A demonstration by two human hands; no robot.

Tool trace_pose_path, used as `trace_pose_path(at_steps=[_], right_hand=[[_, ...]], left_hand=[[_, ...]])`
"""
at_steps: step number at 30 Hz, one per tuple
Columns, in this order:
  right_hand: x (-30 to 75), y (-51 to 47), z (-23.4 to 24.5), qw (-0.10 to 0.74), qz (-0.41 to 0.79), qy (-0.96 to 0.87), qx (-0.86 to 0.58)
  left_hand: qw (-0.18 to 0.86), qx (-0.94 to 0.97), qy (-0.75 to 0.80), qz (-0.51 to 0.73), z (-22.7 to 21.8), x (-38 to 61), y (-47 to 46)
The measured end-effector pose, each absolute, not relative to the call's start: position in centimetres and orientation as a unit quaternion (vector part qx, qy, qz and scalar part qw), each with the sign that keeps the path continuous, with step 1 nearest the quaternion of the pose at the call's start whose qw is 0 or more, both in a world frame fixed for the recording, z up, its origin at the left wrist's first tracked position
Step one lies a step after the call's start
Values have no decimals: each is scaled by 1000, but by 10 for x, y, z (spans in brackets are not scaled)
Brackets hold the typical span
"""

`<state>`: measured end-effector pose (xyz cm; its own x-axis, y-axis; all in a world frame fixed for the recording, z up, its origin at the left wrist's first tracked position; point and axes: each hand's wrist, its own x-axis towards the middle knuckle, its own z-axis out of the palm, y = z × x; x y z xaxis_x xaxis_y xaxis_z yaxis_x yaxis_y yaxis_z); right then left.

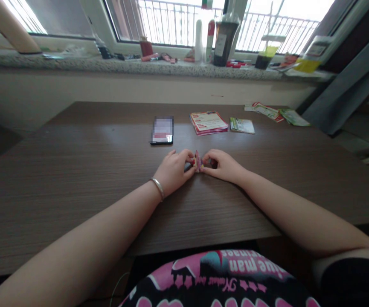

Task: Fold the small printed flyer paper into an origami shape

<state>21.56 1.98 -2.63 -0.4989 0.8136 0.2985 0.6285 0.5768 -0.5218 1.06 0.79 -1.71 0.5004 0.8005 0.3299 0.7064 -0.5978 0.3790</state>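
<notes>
Between my two hands, just above or on the brown table (107,204), is a small folded piece of printed paper (198,163) in pink, yellow and purple. My left hand (175,167) pinches its left side with thumb and fingers. On the opposite side, the fingertips of my right hand (221,165) pinch it too. The fingers hide part of the paper, so its full shape cannot be made out. A silver bangle (158,189) circles my left wrist.
Beyond my hands lie a phone (162,130), a stack of printed cards (208,123) and a smaller green-and-white stack (242,125). Colourful strips (267,111) lie at the far right. Bottles, including a dark one (225,40), stand on the stone windowsill (171,70).
</notes>
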Motion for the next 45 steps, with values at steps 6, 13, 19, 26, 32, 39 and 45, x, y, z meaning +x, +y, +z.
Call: trace_pose_path(at_steps=[6,13,19,26,32,39,45], right_hand=[[222,13,-21,239,114,-903,-340],[214,-3,-12,176,-11,-905,-388],[211,-5,-10,149,-45,-912,-379],[211,0,-10,165,-25,-914,-369],[213,7,-15,188,69,-897,-394],[216,12,-17,179,119,-889,-404],[214,6,-15,185,85,-888,-411]], left_hand=[[107,888,400,200,-12,7,6],[32,911,369,178,-9,7,2],[10,917,355,181,-8,9,0],[28,911,363,196,-9,9,0],[86,899,365,227,-15,10,6],[76,867,431,237,-20,12,7],[108,854,452,234,-22,14,9]])
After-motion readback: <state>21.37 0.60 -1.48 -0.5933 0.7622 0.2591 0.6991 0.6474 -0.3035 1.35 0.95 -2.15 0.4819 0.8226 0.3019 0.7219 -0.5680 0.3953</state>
